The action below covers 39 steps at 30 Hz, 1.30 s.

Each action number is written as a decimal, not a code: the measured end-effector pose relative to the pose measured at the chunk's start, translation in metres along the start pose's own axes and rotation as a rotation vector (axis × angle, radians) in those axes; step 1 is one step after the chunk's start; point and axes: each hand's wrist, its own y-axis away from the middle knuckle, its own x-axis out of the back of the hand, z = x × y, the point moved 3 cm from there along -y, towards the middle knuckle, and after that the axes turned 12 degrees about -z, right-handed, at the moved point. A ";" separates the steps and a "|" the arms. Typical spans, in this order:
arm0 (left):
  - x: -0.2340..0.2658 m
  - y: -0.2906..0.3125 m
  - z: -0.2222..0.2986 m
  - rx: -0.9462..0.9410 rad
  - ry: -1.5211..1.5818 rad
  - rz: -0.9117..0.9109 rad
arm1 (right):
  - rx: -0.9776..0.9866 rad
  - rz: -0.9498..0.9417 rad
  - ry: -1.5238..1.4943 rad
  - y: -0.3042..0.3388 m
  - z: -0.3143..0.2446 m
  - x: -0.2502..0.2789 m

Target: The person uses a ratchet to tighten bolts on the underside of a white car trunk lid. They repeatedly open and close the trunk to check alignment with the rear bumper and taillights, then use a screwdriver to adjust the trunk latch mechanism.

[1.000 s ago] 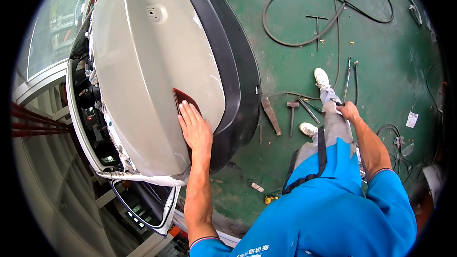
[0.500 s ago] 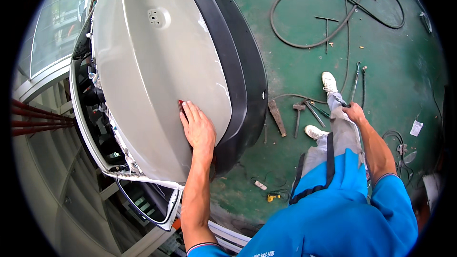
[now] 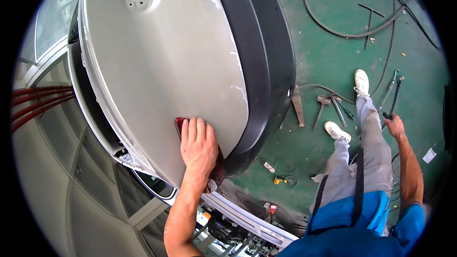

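Observation:
A grey-beige car tailgate (image 3: 185,62) with a black lower trim fills the left and middle. My left hand (image 3: 198,143) lies flat on its near part, fingers stretched out and close together. Just left of those fingertips shows a red tail light piece (image 3: 179,123); more dark red lamp (image 3: 217,171) appears beside the wrist. On the right, beside my leg, my right hand (image 3: 394,127) is closed around a dark handle-like thing (image 3: 387,115). Its kind is too small to make out. A hooked metal rod (image 3: 391,85) and a dark rod (image 3: 398,94) show just beyond that hand.
Across the green floor lie a hammer (image 3: 323,101), a wooden wedge-like piece (image 3: 298,107), a T-handle tool (image 3: 370,24) and a looped hose (image 3: 328,29). A small yellow thing with a cord (image 3: 280,180) is nearer. Red pipes (image 3: 43,102) run at the far left.
The tailgate looks lower, and its left gap shows fewer inner parts. My left hand stays flat on it. My right hand keeps hold of the dark thing. The whole view has shifted.

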 end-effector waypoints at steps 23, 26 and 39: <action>-0.030 0.064 0.030 -0.027 -0.026 -0.462 | 0.072 -0.026 0.050 -0.048 -0.024 0.002; -0.026 0.053 0.025 0.004 -0.042 -0.369 | 0.100 0.002 0.028 -0.039 -0.021 -0.002; -0.004 0.143 -0.015 0.166 0.102 0.416 | 0.050 0.207 0.032 0.042 -0.008 -0.025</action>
